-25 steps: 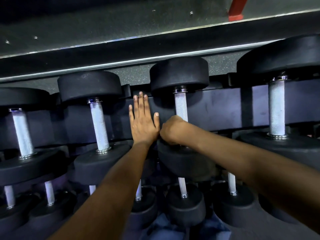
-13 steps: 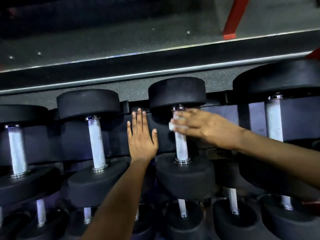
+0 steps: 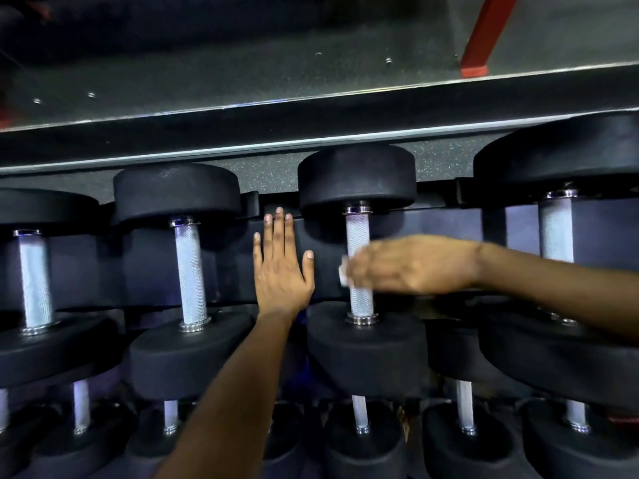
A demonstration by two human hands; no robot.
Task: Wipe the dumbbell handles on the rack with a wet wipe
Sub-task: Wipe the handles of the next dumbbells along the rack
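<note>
The rack carries rows of dumbbells, their knurled handles running front to back. On the upper tier, the middle dumbbell is being cleaned. The left hand lies flat, fingers straight, on the rack's panel just beside it, probably as a brace. The right hand curls over the handle, pressing the wipe against its lower half; a white corner shows at the fingertips.

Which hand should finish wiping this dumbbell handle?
Right. The right hand already holds the wet wipe against the handle; the left hand lies flat on the rack beside it, holding nothing.
</note>
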